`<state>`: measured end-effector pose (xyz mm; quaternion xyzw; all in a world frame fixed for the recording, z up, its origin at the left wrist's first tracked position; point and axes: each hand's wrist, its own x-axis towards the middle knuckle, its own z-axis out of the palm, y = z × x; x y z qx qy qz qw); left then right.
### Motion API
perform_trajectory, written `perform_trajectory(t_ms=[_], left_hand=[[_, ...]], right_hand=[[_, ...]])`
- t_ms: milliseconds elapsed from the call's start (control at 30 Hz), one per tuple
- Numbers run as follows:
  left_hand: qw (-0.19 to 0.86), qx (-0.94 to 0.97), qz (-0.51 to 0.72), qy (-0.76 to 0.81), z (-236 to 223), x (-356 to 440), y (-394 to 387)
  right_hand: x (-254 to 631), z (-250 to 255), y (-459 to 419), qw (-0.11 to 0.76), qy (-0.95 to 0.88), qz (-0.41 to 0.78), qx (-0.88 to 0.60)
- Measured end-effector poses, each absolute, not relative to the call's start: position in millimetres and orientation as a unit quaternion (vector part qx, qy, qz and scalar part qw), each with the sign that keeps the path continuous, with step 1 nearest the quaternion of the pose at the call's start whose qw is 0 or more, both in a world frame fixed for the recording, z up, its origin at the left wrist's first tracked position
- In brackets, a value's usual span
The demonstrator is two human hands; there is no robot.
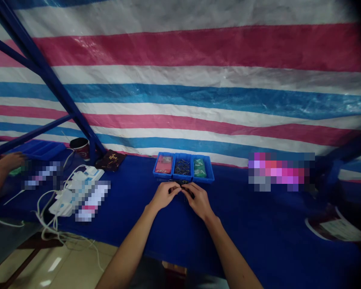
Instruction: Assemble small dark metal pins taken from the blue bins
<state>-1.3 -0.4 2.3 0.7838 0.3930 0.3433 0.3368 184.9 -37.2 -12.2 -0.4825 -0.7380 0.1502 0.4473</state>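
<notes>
My left hand and my right hand meet fingertip to fingertip over the blue tabletop. Both are closed in a pinch, and whatever sits between the fingers is too small and dark to name. Just beyond them some thin dark pieces lie on the table, partly hidden by my fingers. Behind these stand three blue bins side by side. Red material fills the left bin, dark screw-like pieces the middle bin, and a green bag with small pale pieces lies in the right bin.
On the left are a white power strip with tangled cables, a brown packet and a dark cup. Another person's hand is near a blue divided tray. A dark round container stands right. Striped sheeting hangs behind.
</notes>
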Motion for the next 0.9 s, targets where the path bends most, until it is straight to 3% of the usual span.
perform_trajectory(t_ms=[900], left_hand=[[0.343, 0.786, 0.345, 0.382, 4.7, -1.8, -0.7]], right_hand=[[184.1, -13.2, -37.9, 0.429, -0.749, 0.135, -0.486]])
